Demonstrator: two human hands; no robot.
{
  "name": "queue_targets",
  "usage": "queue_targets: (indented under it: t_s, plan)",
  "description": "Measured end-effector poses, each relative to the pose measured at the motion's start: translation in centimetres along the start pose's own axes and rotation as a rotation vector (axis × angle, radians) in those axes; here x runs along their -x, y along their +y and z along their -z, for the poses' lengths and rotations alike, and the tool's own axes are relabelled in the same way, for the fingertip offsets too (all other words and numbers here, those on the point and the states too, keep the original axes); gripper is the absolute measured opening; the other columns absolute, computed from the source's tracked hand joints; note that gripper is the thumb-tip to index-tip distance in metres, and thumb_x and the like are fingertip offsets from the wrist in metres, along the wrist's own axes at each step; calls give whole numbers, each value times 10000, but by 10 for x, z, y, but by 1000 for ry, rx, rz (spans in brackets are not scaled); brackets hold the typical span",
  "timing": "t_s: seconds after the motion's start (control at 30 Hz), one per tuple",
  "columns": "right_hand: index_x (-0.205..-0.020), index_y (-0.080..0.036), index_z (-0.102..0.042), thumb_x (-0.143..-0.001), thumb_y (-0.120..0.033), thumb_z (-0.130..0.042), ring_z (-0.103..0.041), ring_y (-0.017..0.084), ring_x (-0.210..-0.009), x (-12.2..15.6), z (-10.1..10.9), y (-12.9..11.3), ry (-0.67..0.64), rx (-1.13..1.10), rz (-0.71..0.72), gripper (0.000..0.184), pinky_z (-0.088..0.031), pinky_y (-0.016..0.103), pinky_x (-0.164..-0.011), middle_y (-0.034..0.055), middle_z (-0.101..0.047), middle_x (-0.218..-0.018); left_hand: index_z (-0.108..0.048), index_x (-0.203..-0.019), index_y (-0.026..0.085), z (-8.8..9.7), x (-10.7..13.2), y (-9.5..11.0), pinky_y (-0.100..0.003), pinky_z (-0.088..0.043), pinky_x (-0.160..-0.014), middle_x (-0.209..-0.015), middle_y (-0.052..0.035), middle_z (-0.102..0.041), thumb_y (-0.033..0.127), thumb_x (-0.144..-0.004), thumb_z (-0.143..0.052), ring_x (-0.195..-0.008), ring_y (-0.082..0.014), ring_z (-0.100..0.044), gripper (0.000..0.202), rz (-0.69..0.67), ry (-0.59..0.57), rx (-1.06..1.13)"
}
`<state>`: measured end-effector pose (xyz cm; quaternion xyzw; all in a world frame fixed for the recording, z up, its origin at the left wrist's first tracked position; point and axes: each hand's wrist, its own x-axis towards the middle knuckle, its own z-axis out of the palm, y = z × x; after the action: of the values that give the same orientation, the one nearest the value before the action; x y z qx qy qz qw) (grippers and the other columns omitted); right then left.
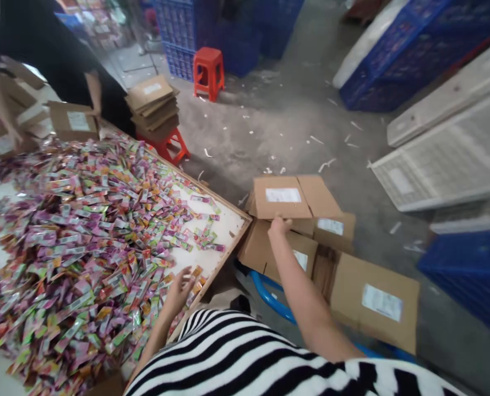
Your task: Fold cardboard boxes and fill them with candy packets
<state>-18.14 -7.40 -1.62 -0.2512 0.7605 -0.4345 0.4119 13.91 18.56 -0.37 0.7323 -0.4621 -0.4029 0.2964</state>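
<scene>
My right hand (279, 226) has its fingers curled on the near edge of a flat, labelled cardboard box (282, 206) on top of a pile. Below it lie more labelled boxes, among them a lower cardboard box (348, 286) on the right. My left hand (181, 287) hovers at the table's near edge, fingers apart and nothing in them. Right beside it are a few orange packets (197, 271). A wide heap of small purple, green and orange packets (100, 236) covers much of the white table (224, 220).
Across the table a person in dark clothes handles a small open box (74, 122). A stack of flat cartons (152, 102) stands on a red stool (173, 146). Another red stool (209, 71), blue crates (179, 38) and white crates (455, 143) stand around. Blue tubing (270, 300) shows under the boxes.
</scene>
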Motion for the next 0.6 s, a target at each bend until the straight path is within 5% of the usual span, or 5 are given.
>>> queue_targets:
  t_s: [0.1, 0.23, 0.37, 0.47, 0.6]
  plan:
    - [-1026, -202, -651, -871, -363, -623, -621, 254, -976, 47, 12, 5, -38, 74, 179, 225, -494, 368, -935, 99, -710, -1017, -464, -1441, 172, 41, 2, 32, -553, -462, -1083, -1398, -200, -558, 523, -874, -652, -1279, -331, -580, 693, -252, 344, -161]
    - [-980, -251, -705, -918, -293, -556, -625, 276, -1001, 129, -11, -5, -455, 199, 722, 167, -441, 423, -1006, 81, -732, -997, -279, -1573, 95, 108, 3, 86, -608, -217, -1244, -1590, -277, -334, 545, -687, -860, -1517, -419, -271, 1151, -475, 669, -374]
    - [-976, -275, -740, -966, -245, -498, -635, 246, -1035, 186, -40, -34, -811, 184, 1033, 244, -335, 461, -1120, 41, -738, -1002, -649, -1226, 135, 151, 25, 102, -496, -551, -1000, -1192, -152, -704, 575, -741, -804, -1113, -331, -669, 673, -365, 556, -196]
    - [-1078, -271, -722, -943, -416, -601, -564, 276, -1226, 200, -56, -48, -684, 77, 1026, 232, -266, 475, -1184, 63, -704, -1160, -710, -898, 153, 154, 60, 86, -358, -617, -737, -833, -56, -745, 545, -829, -724, -764, -230, -709, 398, -288, 482, -45]
    - [-1292, -214, -609, -885, -678, -566, -456, 298, -1368, 212, -82, -47, -584, -89, 673, 619, -343, 457, -1159, 126, -597, -1381, -712, -1091, 176, 131, 112, 66, -356, -625, -806, -970, -79, -770, 457, -881, -699, -874, -232, -736, 350, -328, 623, 8]
